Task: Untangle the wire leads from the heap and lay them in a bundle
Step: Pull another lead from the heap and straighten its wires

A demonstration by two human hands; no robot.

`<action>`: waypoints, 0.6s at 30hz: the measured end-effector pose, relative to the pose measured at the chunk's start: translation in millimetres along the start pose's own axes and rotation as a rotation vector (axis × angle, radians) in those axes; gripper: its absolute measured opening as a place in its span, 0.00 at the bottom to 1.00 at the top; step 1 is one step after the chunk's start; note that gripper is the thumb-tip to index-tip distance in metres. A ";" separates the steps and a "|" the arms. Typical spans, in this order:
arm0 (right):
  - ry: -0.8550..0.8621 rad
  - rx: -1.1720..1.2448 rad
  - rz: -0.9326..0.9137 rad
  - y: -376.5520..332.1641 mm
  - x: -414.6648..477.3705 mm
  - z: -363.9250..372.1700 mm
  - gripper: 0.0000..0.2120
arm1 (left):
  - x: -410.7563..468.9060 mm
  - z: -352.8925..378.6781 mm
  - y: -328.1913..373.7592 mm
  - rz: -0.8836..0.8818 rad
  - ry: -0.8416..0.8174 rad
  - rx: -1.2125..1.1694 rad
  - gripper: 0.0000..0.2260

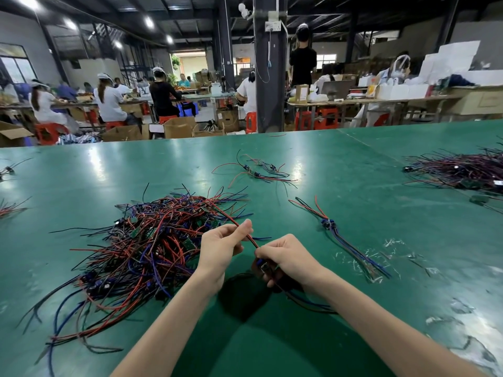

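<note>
- Heap (152, 246) of red, blue and black leads is spread over the left half of the bench (381, 186), reaching toward the near edge.
- One red-and-black lead (230, 219) is drawn from the heap's right side and stretched between both hands near the middle of the bench.
- The lead is pinched between thumb and curled fingers of the left hand (220, 246).
- The fingers of the right hand (283, 257) are curled round the lead's blue module (262, 265); its tails are trailed under the right forearm.
- A small bundle (334, 229) is laid right of the hands, well apart from the heap, its wires roughly parallel.
- A few loose leads (258, 171) are scattered toward the far edge.
- Another pile (457, 170) is seen at the right edge.
</note>
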State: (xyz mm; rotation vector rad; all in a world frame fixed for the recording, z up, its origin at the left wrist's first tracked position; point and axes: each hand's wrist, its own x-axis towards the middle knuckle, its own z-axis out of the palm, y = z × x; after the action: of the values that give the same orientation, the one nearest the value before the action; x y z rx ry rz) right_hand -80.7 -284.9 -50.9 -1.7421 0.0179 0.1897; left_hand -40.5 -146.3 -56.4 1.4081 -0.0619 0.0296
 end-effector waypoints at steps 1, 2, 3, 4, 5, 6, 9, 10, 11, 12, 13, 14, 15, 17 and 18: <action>-0.003 -0.007 -0.014 0.2 0.1 -0.3 0.11 | -0.2 -0.2 1.7 -0.050 -0.018 -0.039 0.10; -0.006 -0.019 -0.031 0.3 0.1 -0.6 0.11 | -0.1 -0.7 4.0 -0.107 -0.039 -0.076 0.10; -0.008 -0.036 -0.050 0.3 0.1 -0.8 0.11 | 0.3 -1.1 6.0 -0.175 -0.063 -0.120 0.10; -0.010 -0.056 -0.067 0.2 0.0 -0.9 0.12 | 1.1 -1.7 7.6 -0.253 -0.088 -0.174 0.10; -0.012 -0.072 -0.080 0.1 0.1 -0.7 0.12 | 2.1 -1.8 8.6 -0.321 -0.107 -0.231 0.10; -0.016 -0.077 -0.090 0.1 0.2 -0.5 0.12 | 2.8 -2.0 9.2 -0.368 -0.118 -0.268 0.10; -0.039 -0.055 -0.090 -0.6 0.1 -0.2 0.12 | 5.3 -4.0 9.2 -0.378 -0.082 -0.257 0.10; -0.048 -0.044 -0.084 -1.0 -0.3 -0.7 0.12 | 6.4 -5.8 9.6 -0.364 -0.053 -0.253 0.09; -0.060 -0.029 -0.078 -1.4 -0.6 -1.1 0.12 | 7.8 -7.7 10.8 -0.352 -0.023 -0.259 0.09; -0.071 -0.010 -0.073 -1.7 -1.0 -1.6 0.12 | 9.4 -10.2 12.4 -0.342 0.000 -0.266 0.09; -0.082 0.007 -0.071 -1.9 -1.2 -1.7 0.12 | 10.9 -12.6 13.9 -0.337 0.012 -0.272 0.09; -0.088 0.017 -0.070 -1.9 -1.5 -1.8 0.12 | 11.8 -14.5 15.1 -0.338 0.013 -0.278 0.09; -0.088 0.016 -0.070 -1.9 -1.4 -1.9 0.12 | 11.8 -15.2 16.0 -0.345 0.001 -0.287 0.09; -0.074 -0.004 -0.064 -1.9 -1.0 -2.7 0.13 | 9.7 -14.3 17.1 -0.376 -0.053 -0.324 0.09; -0.063 -0.011 -0.058 -1.9 -0.8 -3.8 0.13 | 8.3 -12.7 17.6 -0.399 -0.089 -0.353 0.10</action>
State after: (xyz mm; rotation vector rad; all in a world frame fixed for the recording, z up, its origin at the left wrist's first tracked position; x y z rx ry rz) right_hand -80.8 -288.3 -48.3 -1.7442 -0.0796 0.2017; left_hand -32.8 -131.0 -40.6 1.0480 0.1355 -0.3594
